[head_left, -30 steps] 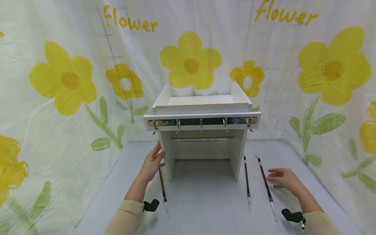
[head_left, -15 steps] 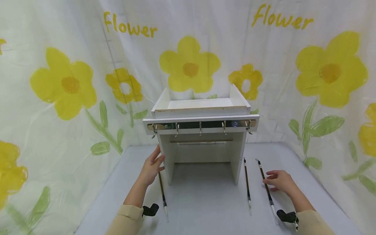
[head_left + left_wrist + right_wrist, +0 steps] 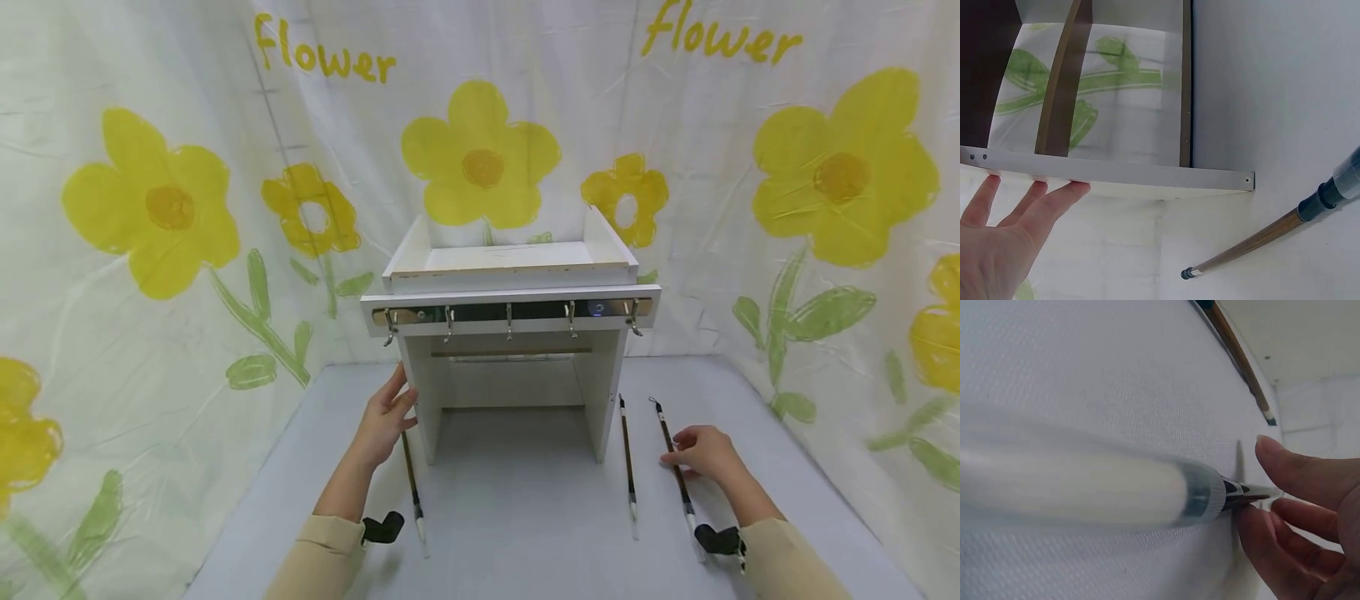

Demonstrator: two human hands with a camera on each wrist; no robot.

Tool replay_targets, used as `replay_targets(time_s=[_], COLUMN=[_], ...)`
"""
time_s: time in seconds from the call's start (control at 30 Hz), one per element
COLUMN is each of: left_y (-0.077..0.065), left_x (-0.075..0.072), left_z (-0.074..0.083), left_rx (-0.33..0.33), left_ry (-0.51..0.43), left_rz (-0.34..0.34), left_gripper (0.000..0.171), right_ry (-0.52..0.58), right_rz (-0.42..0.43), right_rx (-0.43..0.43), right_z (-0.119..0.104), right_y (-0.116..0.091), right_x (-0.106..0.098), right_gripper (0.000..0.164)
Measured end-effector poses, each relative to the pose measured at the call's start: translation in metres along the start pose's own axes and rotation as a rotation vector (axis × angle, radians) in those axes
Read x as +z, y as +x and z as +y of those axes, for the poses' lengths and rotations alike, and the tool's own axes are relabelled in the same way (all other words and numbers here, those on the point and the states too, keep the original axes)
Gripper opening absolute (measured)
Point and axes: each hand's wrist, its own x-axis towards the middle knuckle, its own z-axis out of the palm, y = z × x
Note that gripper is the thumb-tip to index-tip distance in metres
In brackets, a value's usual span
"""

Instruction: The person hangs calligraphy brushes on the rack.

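A white wooden rack (image 3: 510,282) with a row of metal hooks (image 3: 509,321) stands on the table. Against its left side panel (image 3: 1110,170) the fingertips of my left hand (image 3: 384,421) rest, fingers extended. At the right, my right hand (image 3: 705,454) is low over a brown-handled writing brush (image 3: 677,467) with a clear cap. Thumb and fingers lie on either side of the handle, and a gap shows between thumb and brush in the right wrist view. The index finger (image 3: 1257,531) seems to touch the brush.
A second writing brush (image 3: 627,458) lies between the rack and my right hand. Another brush (image 3: 412,475) lies left of the rack, below my left hand. White sheeting with painted yellow flowers (image 3: 482,167) surrounds the pale table (image 3: 517,517).
My right hand has moved left and come down over the rightmost brush, thumb passing across its handle. My left hand stays at the rack's side. The brushes look unmoved.
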Motion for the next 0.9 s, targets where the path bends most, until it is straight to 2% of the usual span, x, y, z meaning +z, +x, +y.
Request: replay_targets(time_s=[0.1, 0.2, 0.4, 0.67, 0.9], left_y=[-0.001, -0.001, -0.001, 0.001, -0.001], left_x=[0.002, 0.003, 0.001, -0.001, 0.000], left_z=[0.000, -0.001, -0.003, -0.001, 0.002], left_rx=[0.007, 0.010, -0.003, 0.003, -0.004], left_ry=[-0.001, 0.005, 0.005, 0.023, 0.002], left_rz=[0.002, 0.005, 0.000, -0.003, 0.001], left_gripper=[0.063, 0.063, 0.063, 0.063, 0.062], right_ry=[-0.055, -0.061, -0.040, 0.110, 0.109], right_rz=[-0.004, -0.013, -0.031, -0.043, -0.049], right_rx=[0.009, 0.014, 0.012, -0.011, -0.012], right_z=[0.001, 0.001, -0.001, -0.002, 0.000], right_y=[0.001, 0.001, -0.003, -0.008, -0.010], right_x=[0.002, 0.003, 0.001, -0.012, -0.019], right_gripper=[0.058, 0.055, 0.064, 0.068, 0.059])
